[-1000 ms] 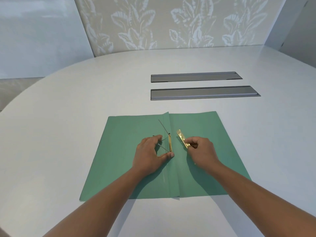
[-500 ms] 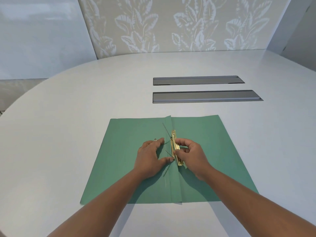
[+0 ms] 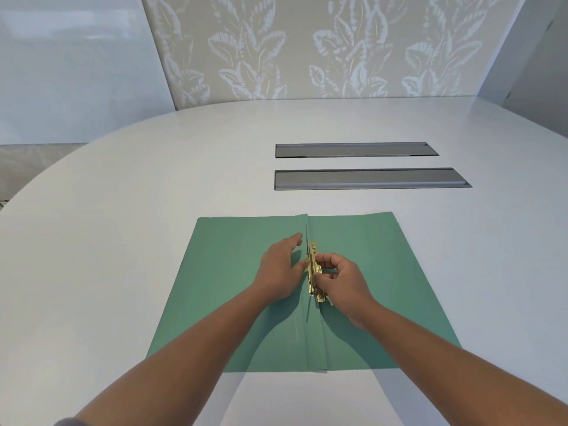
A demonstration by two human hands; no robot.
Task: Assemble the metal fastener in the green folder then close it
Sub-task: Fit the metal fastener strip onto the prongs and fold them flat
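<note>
Green folder (image 3: 252,290) lying open mid-worktop; left hand (image 3: 281,270) pressing flat, open, beside the spine, right hand (image 3: 344,279) pinching the thin, springy brass fastener bar (image 3: 314,272) mid-length—likely light, slippery.

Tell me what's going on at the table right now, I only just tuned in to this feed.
A person is fitting a gold metal fastener along the centre fold of an open green folder that lies flat on a white table. The right hand pinches the fastener's bar between its fingers, while the left hand rests flat on the left leaf beside it. A thin prong sticks out past the bar's far end. The folder is not yet closed.
</note>
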